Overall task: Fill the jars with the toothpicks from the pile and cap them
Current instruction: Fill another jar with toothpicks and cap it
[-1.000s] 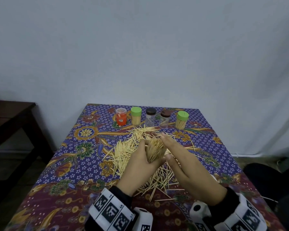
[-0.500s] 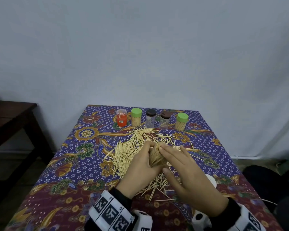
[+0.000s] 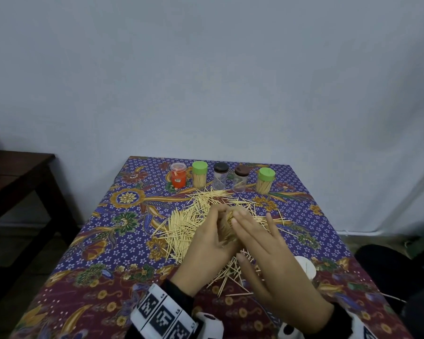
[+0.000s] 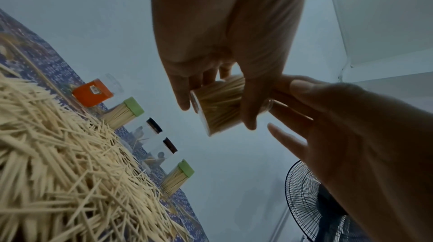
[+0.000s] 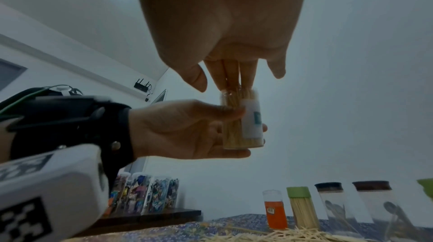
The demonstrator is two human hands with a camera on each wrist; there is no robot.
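My left hand (image 3: 212,237) grips a clear uncapped jar (image 3: 228,225) packed with toothpicks, held tilted just above the toothpick pile (image 3: 185,223) on the patterned tablecloth. My right hand (image 3: 260,241) lies over the jar's mouth, its straight fingers (image 5: 232,73) touching the toothpick tips. In the left wrist view the jar (image 4: 218,110) lies between thumb and fingers; in the right wrist view the jar (image 5: 242,121) shows a white label. A white cap (image 3: 305,266) lies on the cloth right of my right hand.
Several capped jars stand in a row at the table's far edge: an orange jar (image 3: 178,177), two green-capped jars (image 3: 199,174) (image 3: 265,181) full of toothpicks, two dark-capped jars (image 3: 220,177) (image 3: 241,179). A dark wooden table (image 3: 17,172) stands left, a fan (image 4: 304,199) right.
My right hand's fingers have slid from beside the jar's top onto its mouth. Both hands and the jar have sunk slightly toward the pile.
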